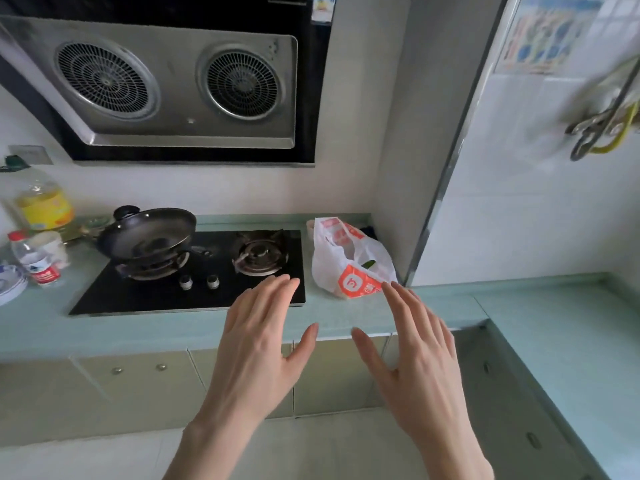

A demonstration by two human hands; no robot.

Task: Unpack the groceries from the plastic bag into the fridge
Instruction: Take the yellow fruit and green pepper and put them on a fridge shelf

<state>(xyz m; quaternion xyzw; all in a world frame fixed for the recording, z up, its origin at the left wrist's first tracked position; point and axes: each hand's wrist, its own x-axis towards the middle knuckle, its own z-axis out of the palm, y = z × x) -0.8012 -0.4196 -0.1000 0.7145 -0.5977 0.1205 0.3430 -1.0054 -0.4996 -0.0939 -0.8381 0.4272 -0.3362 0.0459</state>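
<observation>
A white plastic bag with orange print sits on the green counter, to the right of the stove by the wall corner. Its mouth gapes and something green shows inside. My left hand is held out flat with fingers spread, over the counter's front edge just left of the bag. My right hand is likewise spread and empty, its fingertips just in front of the bag's lower right corner. Neither hand touches the bag. No fridge is in view.
A black gas stove carries a dark wok on its left burner. An oil bottle, a water bottle and plates stand at the far left. A range hood hangs above. The counter turns a corner at the right.
</observation>
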